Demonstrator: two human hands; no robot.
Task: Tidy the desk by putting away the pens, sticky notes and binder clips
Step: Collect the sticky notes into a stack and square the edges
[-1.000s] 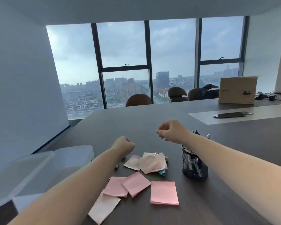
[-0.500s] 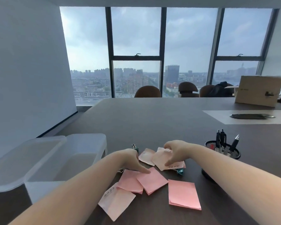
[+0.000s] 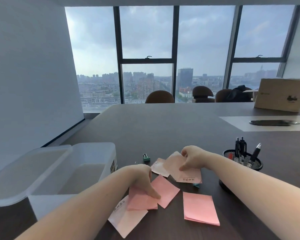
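Note:
Several pink sticky notes lie scattered on the dark desk (image 3: 163, 129) in front of me. My left hand (image 3: 142, 179) presses its fingertips on a pink note (image 3: 142, 200) that overlaps a second pink note (image 3: 166, 189). My right hand (image 3: 192, 158) pinches a pale note (image 3: 173, 162) and lifts its far edge off the pile. A pink pad (image 3: 199, 207) lies apart at the right. A pale written note (image 3: 126, 218) lies nearest me. A green binder clip (image 3: 146, 158) stands behind the notes, and a teal clip (image 3: 197, 185) peeks from under the pile.
An open translucent storage box (image 3: 93, 163) with its lid (image 3: 29, 167) alongside sits at the left. A black mesh pen cup (image 3: 242, 163) holding several pens stands at the right. Far right are a cardboard box (image 3: 280, 95) and a dark flat object (image 3: 274, 122). Chairs line the far edge.
Both hands came down from above the desk onto the notes. The left now presses on a pink note; the right has pinched a pale note and raised its edge.

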